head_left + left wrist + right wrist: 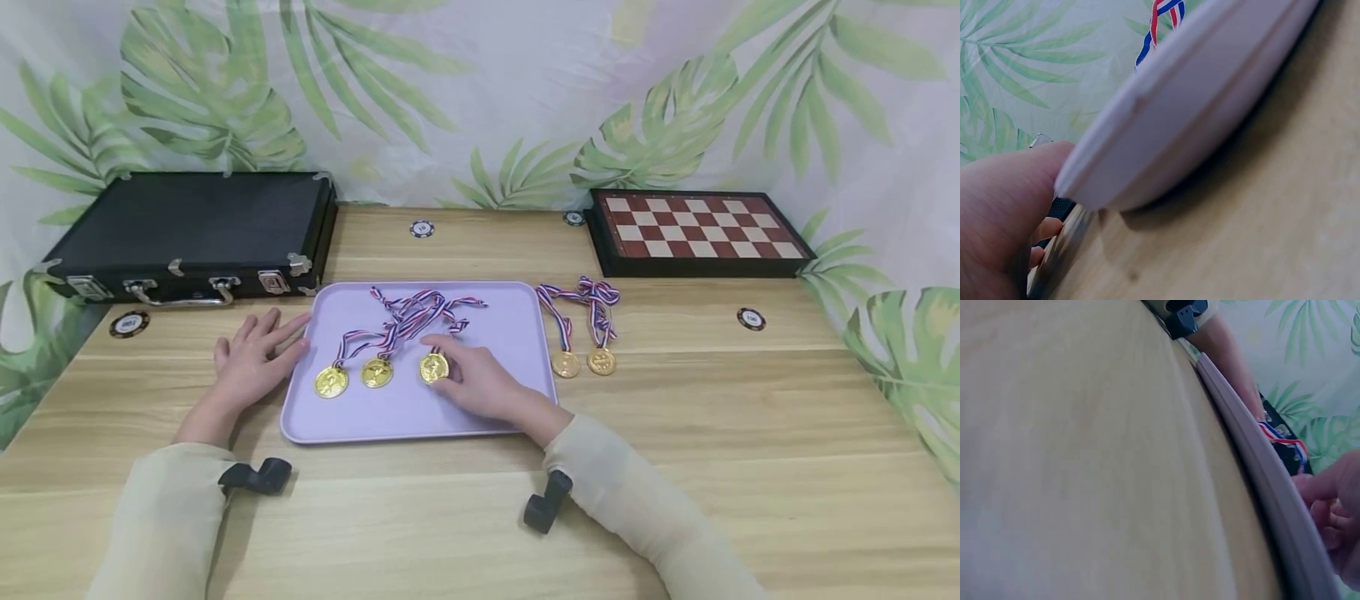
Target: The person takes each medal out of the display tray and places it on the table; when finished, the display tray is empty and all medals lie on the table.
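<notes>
A lilac tray [405,417] lies on the table with several medals on it, their striped ribbons [420,310] tangled together. Two gold medals, the leftmost medal [331,382] and the middle medal [377,372], sit left of my right hand [480,379]. That hand reaches over the tray's right part, thumb and index finger pinching the edge of a third gold medal [434,367]. My left hand [258,354] rests at the tray's left side with fingers spread on the table. In the left wrist view its thumb [1016,187] touches the tray's rim [1141,119].
Right of the tray lie two more medals, one medal [566,364] beside another medal [602,361], with ribbons. A black case [187,229] stands back left, a chessboard box [697,229] back right. Poker chips lie about, including one chip [130,323] near the case.
</notes>
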The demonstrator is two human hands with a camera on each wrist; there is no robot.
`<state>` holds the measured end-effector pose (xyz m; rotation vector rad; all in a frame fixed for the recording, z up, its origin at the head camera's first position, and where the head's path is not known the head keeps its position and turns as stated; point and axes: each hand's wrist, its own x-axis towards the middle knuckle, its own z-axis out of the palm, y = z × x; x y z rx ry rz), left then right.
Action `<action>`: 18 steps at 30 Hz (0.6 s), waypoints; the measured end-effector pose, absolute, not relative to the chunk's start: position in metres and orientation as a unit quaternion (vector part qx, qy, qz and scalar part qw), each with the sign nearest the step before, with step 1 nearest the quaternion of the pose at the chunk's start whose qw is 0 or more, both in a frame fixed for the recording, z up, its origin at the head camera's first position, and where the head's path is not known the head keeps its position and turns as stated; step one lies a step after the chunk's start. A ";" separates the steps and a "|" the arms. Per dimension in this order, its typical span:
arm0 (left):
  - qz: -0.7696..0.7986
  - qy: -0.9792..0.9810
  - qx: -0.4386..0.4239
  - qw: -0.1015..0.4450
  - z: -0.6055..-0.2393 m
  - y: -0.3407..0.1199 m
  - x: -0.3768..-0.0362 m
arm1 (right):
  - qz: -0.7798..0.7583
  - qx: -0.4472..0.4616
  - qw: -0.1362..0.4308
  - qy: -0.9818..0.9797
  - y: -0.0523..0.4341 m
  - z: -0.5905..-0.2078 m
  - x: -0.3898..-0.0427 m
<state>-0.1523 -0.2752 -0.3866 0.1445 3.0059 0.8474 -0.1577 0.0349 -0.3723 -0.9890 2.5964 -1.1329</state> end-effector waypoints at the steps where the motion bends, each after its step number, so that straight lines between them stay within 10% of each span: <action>1: 0.272 0.961 0.045 0.009 -0.387 -0.275 -0.152 | -0.390 -0.320 0.079 0.860 0.039 -0.368 -0.157; 18: 0.273 0.961 0.047 0.009 -0.388 -0.274 -0.153 | -0.576 -0.320 -0.034 0.751 0.161 -0.278 -0.145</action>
